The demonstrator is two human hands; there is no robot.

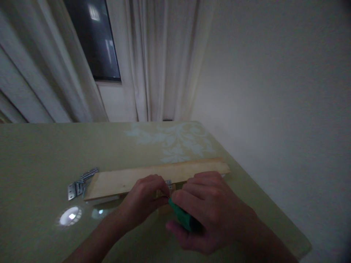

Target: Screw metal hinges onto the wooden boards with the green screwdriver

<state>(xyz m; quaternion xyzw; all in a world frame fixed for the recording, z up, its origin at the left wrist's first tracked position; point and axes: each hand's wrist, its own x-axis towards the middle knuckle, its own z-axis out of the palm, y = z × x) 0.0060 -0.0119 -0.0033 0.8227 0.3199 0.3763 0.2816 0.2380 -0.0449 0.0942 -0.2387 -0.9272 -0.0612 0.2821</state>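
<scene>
A long pale wooden board (153,173) lies across the green table. At its near edge a small metal hinge (168,182) sits, partly covered by my fingers, with a smaller wooden block (164,209) below it. My right hand (210,210) is wrapped round a screwdriver with a green and black handle (181,214), its front end pointing toward the hinge. My left hand (148,193) is closed in a pinch right at the screwdriver's front end, beside the hinge. What its fingertips hold is too small and hidden to make out.
Several loose metal hinges (78,188) are piled at the board's left end. The table (55,149) has a pale flower pattern at the back and light reflections at front left. A white wall (274,91) runs along the right edge; curtains (164,58) hang behind.
</scene>
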